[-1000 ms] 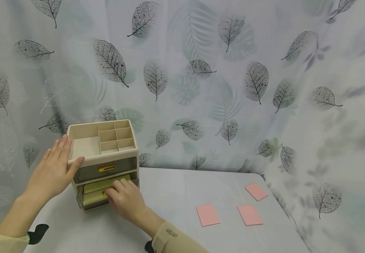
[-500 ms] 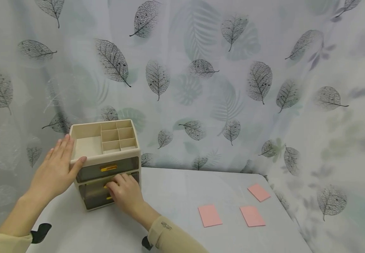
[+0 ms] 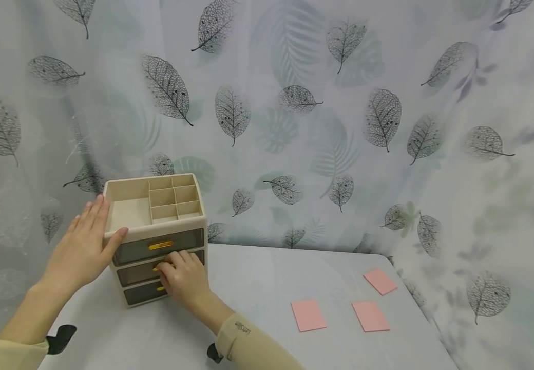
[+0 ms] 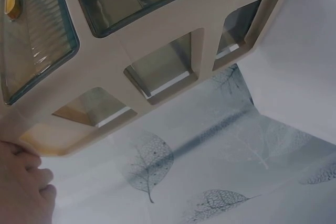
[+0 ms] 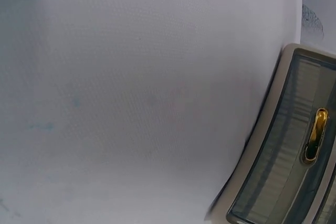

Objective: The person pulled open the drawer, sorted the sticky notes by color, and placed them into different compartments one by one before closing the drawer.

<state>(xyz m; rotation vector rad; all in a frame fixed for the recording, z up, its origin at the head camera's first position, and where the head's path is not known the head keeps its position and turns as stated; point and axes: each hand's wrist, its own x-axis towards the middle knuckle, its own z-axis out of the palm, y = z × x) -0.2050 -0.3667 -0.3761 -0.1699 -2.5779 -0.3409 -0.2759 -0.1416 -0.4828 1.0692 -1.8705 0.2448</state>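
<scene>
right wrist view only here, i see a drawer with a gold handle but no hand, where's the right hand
Observer: The head view shows the right hand curled at the handle of the middle drawer.
Operator: and the other one
Observer: The left hand rests against the left edge of the organizer.
Operator: anything else lying about
Observer: Three pink sheets lie on the table, right of the organizer.

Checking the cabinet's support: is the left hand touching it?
Touching: the head view shows the left hand with its thumb on the front rim of the cabinet.
</scene>
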